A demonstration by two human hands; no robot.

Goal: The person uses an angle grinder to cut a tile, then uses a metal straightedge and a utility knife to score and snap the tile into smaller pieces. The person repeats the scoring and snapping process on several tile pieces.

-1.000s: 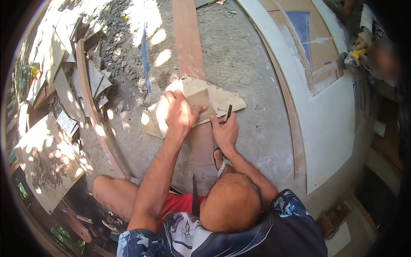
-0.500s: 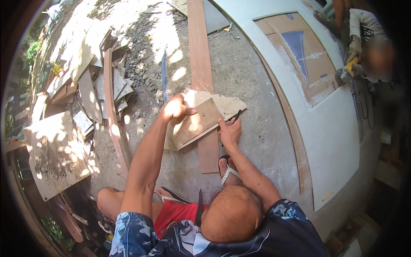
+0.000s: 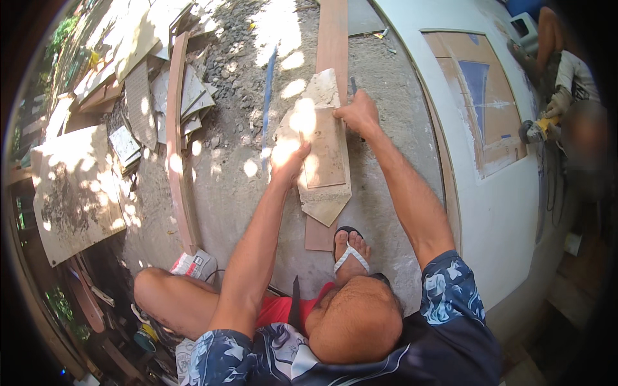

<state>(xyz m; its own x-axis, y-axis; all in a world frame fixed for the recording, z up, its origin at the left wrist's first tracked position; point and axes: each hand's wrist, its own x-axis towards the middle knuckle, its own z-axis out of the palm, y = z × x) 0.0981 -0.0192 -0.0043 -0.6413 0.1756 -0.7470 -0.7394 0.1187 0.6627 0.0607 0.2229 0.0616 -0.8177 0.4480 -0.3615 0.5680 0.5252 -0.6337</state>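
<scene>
Nearby, white panel [image 3: 499, 212], gravel [image 3: 226, 67], plank [image 3: 332, 38] beneath stacked boards [image 3: 328, 154], left fingers [image 3: 299, 154] gripping boards, right fingers [image 3: 364, 103] clutching pen [image 3: 353, 84]

Pen [image 3: 353, 85] part-hidden by right hand [image 3: 360, 114]

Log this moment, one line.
left hand: gripping rectangular panel, left edge | right hand: holding dark pen | pointed board: under panel

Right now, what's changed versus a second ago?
Pale board and the smaller piece on it swung counterclockwise, from crosswise to roughly lengthwise along the brown plank. Right hand moved farther from the body. Nothing visibly let go or picked up. Same: dark pen in right hand, left hand on the pieces, plank underneath.
</scene>
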